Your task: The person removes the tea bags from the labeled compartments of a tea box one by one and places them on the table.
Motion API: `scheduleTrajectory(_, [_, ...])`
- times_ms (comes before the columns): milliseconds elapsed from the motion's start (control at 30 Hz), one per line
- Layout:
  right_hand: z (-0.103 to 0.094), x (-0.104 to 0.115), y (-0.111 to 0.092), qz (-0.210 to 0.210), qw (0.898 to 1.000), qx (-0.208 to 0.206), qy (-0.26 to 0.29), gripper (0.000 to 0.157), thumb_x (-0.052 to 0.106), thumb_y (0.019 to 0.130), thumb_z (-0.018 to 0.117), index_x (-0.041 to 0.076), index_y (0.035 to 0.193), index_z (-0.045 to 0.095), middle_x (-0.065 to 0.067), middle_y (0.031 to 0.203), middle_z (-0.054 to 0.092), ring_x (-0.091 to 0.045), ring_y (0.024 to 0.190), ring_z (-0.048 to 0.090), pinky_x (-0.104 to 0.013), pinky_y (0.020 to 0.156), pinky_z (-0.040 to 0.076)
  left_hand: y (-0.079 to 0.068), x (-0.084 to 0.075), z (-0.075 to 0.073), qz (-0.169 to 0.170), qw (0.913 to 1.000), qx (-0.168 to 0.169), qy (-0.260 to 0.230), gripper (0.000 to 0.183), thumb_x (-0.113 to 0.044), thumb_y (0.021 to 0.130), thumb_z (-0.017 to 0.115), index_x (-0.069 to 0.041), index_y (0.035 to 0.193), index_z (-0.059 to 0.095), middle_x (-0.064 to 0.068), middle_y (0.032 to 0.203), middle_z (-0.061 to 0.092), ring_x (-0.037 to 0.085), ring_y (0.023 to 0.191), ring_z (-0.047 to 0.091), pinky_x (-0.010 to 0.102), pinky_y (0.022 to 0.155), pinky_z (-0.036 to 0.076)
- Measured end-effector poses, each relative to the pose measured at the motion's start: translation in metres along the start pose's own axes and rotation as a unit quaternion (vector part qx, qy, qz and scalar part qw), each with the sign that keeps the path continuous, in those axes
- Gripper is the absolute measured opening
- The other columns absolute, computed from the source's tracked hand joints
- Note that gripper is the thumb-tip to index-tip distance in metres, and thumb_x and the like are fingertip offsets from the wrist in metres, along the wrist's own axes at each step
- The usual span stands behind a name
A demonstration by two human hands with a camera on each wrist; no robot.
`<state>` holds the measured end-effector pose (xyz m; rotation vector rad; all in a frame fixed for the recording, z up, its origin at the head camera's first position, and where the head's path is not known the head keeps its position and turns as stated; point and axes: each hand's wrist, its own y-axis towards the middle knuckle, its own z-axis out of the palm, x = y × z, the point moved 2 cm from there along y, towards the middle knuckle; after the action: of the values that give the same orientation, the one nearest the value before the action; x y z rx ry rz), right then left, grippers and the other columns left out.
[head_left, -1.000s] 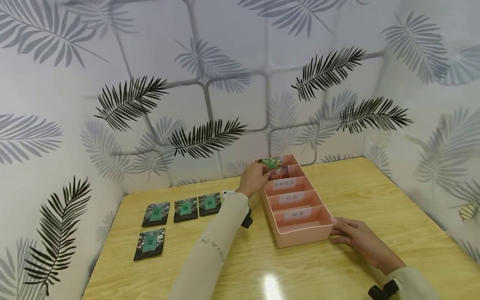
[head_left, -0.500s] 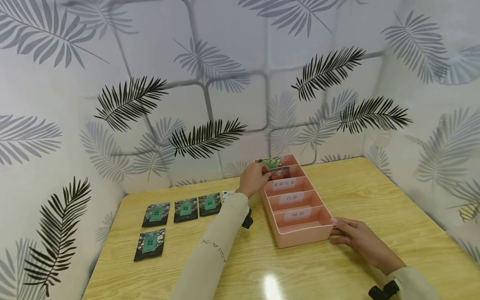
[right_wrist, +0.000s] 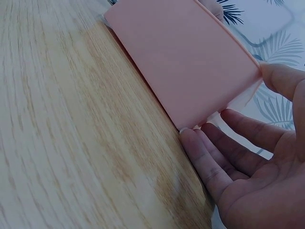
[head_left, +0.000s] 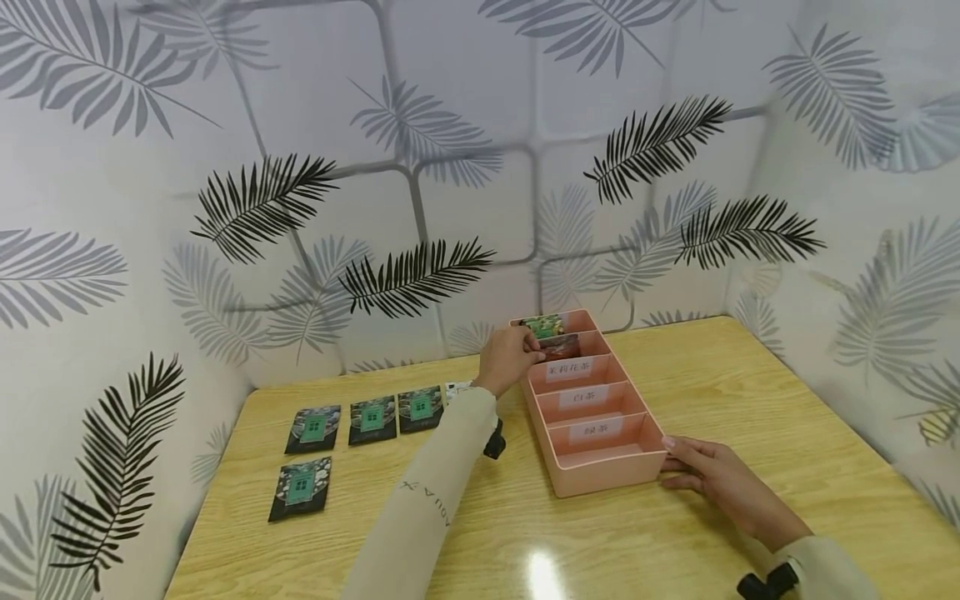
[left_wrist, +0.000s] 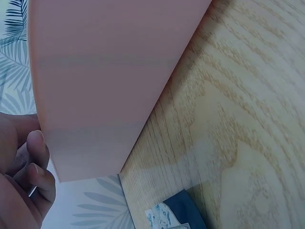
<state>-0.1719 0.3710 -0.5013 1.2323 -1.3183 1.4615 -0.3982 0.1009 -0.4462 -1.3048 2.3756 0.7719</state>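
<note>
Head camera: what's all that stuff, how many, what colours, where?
divided box: 1, pink, mid-right
green-labelled packets: 4, black, table's left
part-hidden packet: 1, whitish, behind left sleeve
far packet: 1, green, farthest compartment
red packet: 1, dark red, next compartment
tea labels: 3, white, nearer three compartments
table: 1, yellow, underneath
leafy backdrop: 1, grey-white, around table
wrist cameras: 2, black, on wrists
left hand: 1, cream-sleeved, at red packet
right hand: 1, cream-sleeved, box's near corner

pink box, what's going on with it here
A person's left hand seems to hold a red packet in the pink box's second compartment from the far end, while the right hand grips its near right corner. A green packet sits in the farthest compartment. More packets lie on the table to the left.
</note>
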Motion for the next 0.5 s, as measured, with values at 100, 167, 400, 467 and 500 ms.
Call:
scheduleTrajectory(100, [0.001,0.0,0.0,-0.001,1.0,0.0,0.0,0.068,0.037,0.111,0.048,-0.019,0.149,0.034,-0.004,0.118,0.068,-0.017,0.107,0.068,-0.037,0.096,0.054,-0.002,0.0,-0.003,0.0,1.0,-0.003,-0.004,0.01,-0.025,0.096,0.077,-0.017,0.091,0.073,-0.005,0.082,0.071,0.008,0.068,0.063,0.028,0.06,0.051])
scheduleTrajectory(167, [0.001,0.0,0.0,-0.001,1.0,0.0,0.001,0.068,0.037,0.111,0.048,-0.018,0.15,0.034,-0.004,0.119,0.068,-0.017,0.108,0.068,-0.037,0.096,0.054,-0.003,0.0,-0.006,0.003,0.9999,-0.005,-0.011,0.008,-0.024,0.096,0.076,-0.016,0.094,0.075,-0.004,0.085,0.072,0.009,0.07,0.064,0.028,0.061,0.052])
scheduleTrajectory(400, [0.0,-0.001,0.002,-0.003,1.0,-0.001,-0.001,0.068,0.037,0.111,0.047,-0.019,0.149,0.034,-0.005,0.12,0.067,-0.017,0.109,0.068,-0.038,0.096,0.054,-0.003,0.001,-0.016,0.022,0.9996,-0.018,-0.007,0.01,-0.023,0.098,0.073,-0.016,0.101,0.08,-0.002,0.092,0.076,0.009,0.071,0.065,0.028,0.062,0.052])
scheduleTrajectory(467, [0.0,-0.001,0.003,0.0,1.0,-0.002,-0.001,0.069,0.037,0.111,0.048,-0.019,0.15,0.034,-0.005,0.121,0.067,-0.017,0.109,0.067,-0.038,0.096,0.054,-0.003,0.002,-0.018,0.025,0.9994,-0.024,-0.005,0.011,-0.023,0.098,0.073,-0.015,0.101,0.08,-0.002,0.093,0.076,0.01,0.071,0.066,0.029,0.062,0.052])
scheduleTrajectory(500, [0.001,-0.001,0.003,0.002,1.0,-0.003,-0.001,0.07,0.037,0.111,0.048,-0.019,0.15,0.033,-0.005,0.121,0.067,-0.017,0.109,0.068,-0.037,0.096,0.054,-0.004,0.003,-0.019,0.026,0.9993,-0.028,-0.006,0.012,-0.024,0.098,0.073,-0.015,0.101,0.08,-0.001,0.094,0.076,0.011,0.071,0.066,0.029,0.062,0.052])
